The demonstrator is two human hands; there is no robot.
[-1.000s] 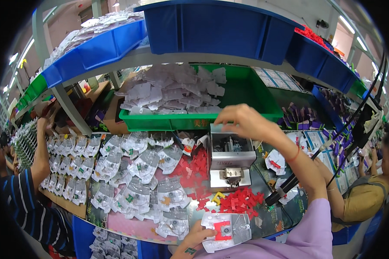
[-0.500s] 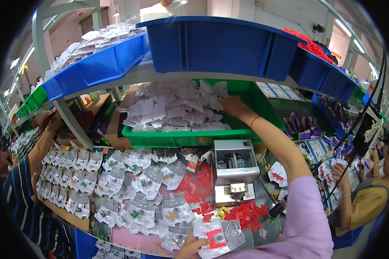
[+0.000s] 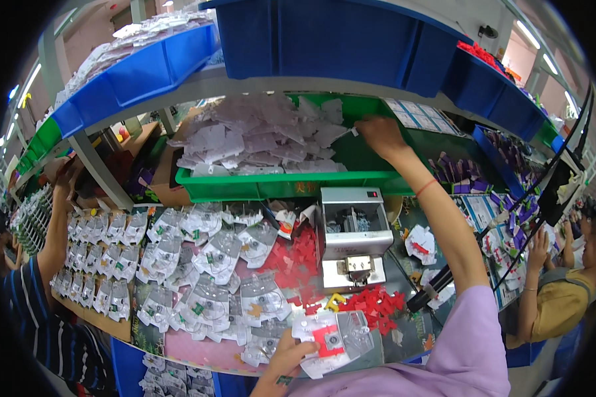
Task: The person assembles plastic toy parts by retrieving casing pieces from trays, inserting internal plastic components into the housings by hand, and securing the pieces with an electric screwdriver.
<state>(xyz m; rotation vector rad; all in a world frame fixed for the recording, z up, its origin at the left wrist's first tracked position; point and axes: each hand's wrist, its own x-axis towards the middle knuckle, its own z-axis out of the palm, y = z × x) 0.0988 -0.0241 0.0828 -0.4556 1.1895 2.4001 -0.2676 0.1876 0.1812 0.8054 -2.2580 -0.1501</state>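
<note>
Near the lower edge, my left hand [image 3: 286, 362] grips a clear plastic housing [image 3: 352, 339] by its left side, thumb on top. A red plastic part [image 3: 330, 340] lies inside that housing, with a round grey piece at its middle. My right hand [image 3: 382, 137] reaches over the green bin [image 3: 271, 188], fingers closed on a thin translucent plastic piece [image 3: 346, 134] of which only a pale edge shows. Left of that hand, the bin is heaped with translucent plastic plates [image 3: 245, 135].
Below the bin stands a silver machine [image 3: 355, 241] holding small screws, with red parts [image 3: 372, 306] and a yellow part [image 3: 335, 302] in front. Rows of clear housings [image 3: 215, 255] cover the table's left. Blue bins [image 3: 338, 49] line the shelf above. People work at both sides.
My right hand has drawn rightward and away from the heap of plates, with a pale piece at its fingertips. My left hand still holds the housing. The whole view has tilted down slightly.
</note>
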